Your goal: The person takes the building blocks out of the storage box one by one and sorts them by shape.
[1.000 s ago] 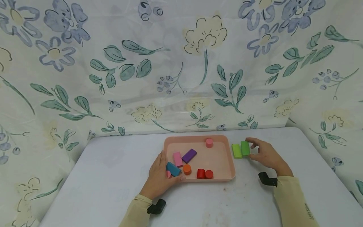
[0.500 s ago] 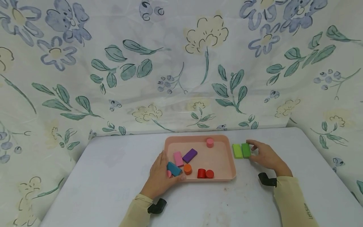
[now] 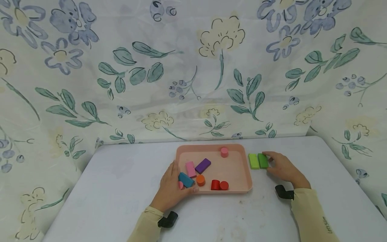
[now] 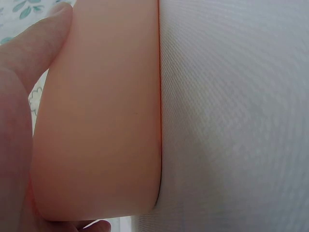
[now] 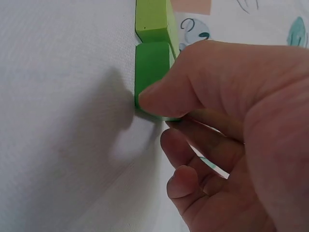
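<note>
One dark green block point(image 3: 263, 161), near the tray's point(image 3: 232, 169) right side, is pinched in your right hand point(image 3: 283, 169); it's probably light, stiff and sturdy, so grip its short ends. Your left hand point(image 3: 169, 189), fingers outstretched, touches the tray's near left corner.

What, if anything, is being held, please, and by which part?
The right hand pinches the darker green block by its near and far ends; the left hand touches the pink tray at its near-left corner.
</note>
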Tool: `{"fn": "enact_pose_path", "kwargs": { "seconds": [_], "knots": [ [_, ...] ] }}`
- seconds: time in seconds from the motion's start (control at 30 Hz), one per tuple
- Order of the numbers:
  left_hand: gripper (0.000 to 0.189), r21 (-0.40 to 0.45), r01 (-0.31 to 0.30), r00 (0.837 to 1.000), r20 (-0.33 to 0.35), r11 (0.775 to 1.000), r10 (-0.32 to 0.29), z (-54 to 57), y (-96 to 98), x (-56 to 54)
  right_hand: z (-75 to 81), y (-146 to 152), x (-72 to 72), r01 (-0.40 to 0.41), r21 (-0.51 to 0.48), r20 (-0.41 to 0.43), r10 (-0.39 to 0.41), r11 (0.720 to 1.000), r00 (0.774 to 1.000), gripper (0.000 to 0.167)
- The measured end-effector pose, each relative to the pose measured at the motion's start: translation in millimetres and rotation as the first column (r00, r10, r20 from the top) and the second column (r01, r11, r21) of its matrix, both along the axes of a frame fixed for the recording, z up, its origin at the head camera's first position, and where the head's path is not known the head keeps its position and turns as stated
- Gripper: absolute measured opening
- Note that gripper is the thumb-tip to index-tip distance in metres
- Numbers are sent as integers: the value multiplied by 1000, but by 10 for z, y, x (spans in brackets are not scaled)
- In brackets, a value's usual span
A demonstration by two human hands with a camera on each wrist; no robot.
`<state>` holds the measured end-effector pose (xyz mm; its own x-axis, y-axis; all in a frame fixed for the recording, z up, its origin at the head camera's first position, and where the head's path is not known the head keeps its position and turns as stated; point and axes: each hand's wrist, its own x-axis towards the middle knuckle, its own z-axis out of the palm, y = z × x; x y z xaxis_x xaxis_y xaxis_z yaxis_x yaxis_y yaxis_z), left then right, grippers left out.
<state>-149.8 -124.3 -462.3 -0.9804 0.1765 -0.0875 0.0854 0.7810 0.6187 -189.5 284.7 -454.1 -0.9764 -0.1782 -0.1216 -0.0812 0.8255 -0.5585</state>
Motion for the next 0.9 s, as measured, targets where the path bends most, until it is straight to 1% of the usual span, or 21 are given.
{"fn": "enact_pose_path", "kwargs": {
  "seconds": [0.27, 0.63, 0.9],
  "knots": [
    [126, -4, 7, 1000, -11, 1000, -7, 0, -6, -2, -7, -2, 3, 5, -11, 3, -5, 1000, 1000, 67],
    [126, -3, 17, 1000, -21, 1000, -17, -1, -9, 3, -33, -6, 4, 3, -12, -13, -3, 1000, 1000, 67],
    [125, 4, 15, 1000, -16, 1000, -15, 20, -7, 6, 35, -20, 20, 9, 3, -48, -9, 1000, 999, 72]
  ]
}}
